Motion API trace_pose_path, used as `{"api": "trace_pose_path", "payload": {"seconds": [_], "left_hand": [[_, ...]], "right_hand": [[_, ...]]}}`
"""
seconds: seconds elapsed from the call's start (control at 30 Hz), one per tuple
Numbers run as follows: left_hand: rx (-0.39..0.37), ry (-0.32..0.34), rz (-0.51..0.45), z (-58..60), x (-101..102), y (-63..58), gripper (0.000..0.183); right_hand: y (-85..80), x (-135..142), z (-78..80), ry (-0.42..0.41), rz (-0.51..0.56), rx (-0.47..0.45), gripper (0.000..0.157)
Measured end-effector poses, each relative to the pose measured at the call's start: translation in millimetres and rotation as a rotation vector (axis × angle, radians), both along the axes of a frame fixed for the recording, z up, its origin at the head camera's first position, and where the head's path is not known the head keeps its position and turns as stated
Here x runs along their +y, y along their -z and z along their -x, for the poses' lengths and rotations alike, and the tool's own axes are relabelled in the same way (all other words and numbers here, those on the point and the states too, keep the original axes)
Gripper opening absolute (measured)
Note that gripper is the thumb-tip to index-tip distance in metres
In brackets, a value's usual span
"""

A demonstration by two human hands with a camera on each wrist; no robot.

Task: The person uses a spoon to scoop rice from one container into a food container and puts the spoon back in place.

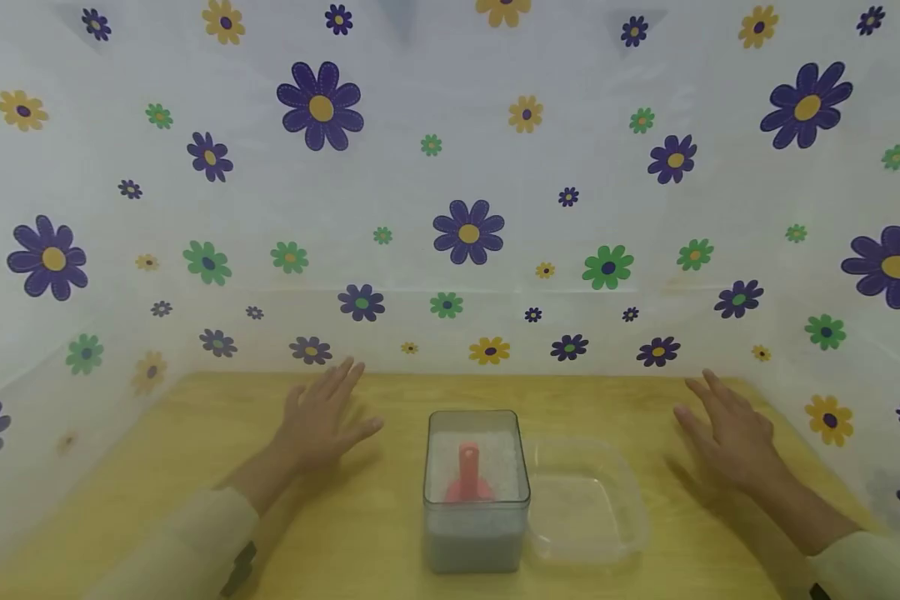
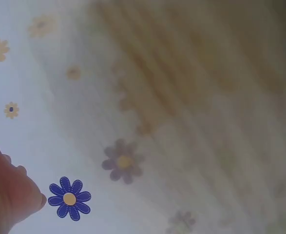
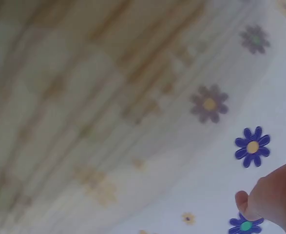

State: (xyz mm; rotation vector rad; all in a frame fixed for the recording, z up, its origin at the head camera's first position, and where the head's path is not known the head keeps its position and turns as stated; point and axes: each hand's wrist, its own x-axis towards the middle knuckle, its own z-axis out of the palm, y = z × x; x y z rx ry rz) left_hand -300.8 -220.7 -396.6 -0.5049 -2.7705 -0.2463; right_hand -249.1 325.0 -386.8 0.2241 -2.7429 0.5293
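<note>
A clear square-topped container [image 1: 474,537] filled with white granules stands at the front middle of the table. A pink scoop [image 1: 468,471] sits in the granules with its handle sticking up. Directly right of it is a low clear plastic tub [image 1: 588,508], with no contents showing. My left hand [image 1: 322,425] is held out to the left of the container, fingers spread and holding nothing. On the other side, my right hand [image 1: 735,429] hovers right of the tub, its fingers extended and free. Each wrist view catches only part of a hand, at the frame's edge.
The yellow wood-patterned table [image 1: 390,467] carries both containers. White sheeting with printed flowers [image 1: 468,233] walls it in at the back and on both sides. Light sleeves cover both forearms.
</note>
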Motion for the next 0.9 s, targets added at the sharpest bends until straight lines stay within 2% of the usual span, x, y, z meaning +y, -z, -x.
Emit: {"api": "trace_pose_path", "payload": {"seconds": [0.2, 0.43, 0.63, 0.7, 0.9], "left_hand": [[0.047, 0.071, -0.079, -6.8, 4.6, -4.1, 0.085], [0.078, 0.227, -0.193, -17.3, 8.9, -7.1, 0.072], [0.066, 0.368, -0.296, -24.9, 14.6, -12.6, 0.072], [0.049, 0.397, -0.318, -26.6, 18.2, -14.9, 0.072], [0.031, 0.426, -0.416, -34.0, 25.5, -19.1, 0.068]], "right_hand": [[-3.9, -15.9, -5.4, -0.029, 0.069, 0.045, 0.054], [-5.0, -40.0, -9.5, -0.075, 0.128, 0.086, 0.050], [-5.6, -56.2, -11.0, -0.124, 0.180, 0.179, 0.044], [-6.3, -60.1, -11.8, -0.127, 0.182, 0.209, 0.043], [-8.7, -72.7, -14.2, -0.157, 0.192, 0.267, 0.039]]}}
